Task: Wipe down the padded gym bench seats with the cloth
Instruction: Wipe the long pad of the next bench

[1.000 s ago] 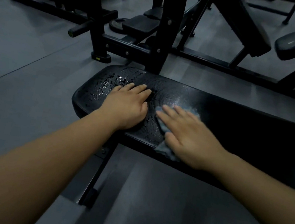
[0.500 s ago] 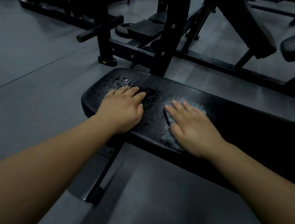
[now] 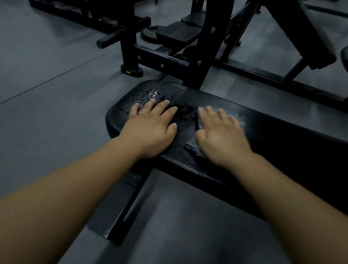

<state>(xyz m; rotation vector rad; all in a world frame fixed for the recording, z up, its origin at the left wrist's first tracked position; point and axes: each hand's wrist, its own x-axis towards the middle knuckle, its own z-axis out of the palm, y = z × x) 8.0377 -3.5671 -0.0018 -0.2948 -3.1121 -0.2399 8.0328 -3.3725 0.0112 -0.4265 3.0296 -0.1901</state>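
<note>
A dim gym floor (image 3: 34, 72) crowded with black machine frames (image 3: 200, 48) lies behind the long padded surface (image 3: 297, 146), whose firm vinyl is probably slick where it is wet. The left hand (image 3: 149, 129) rests flat on it, fingers straight, holding nothing. The right hand (image 3: 222, 141) presses flat on the cloth (image 3: 238, 117), which lies mid-pad. It looks soft, limp and light, best driven under a spread palm toward the droplets (image 3: 158, 93).
</note>
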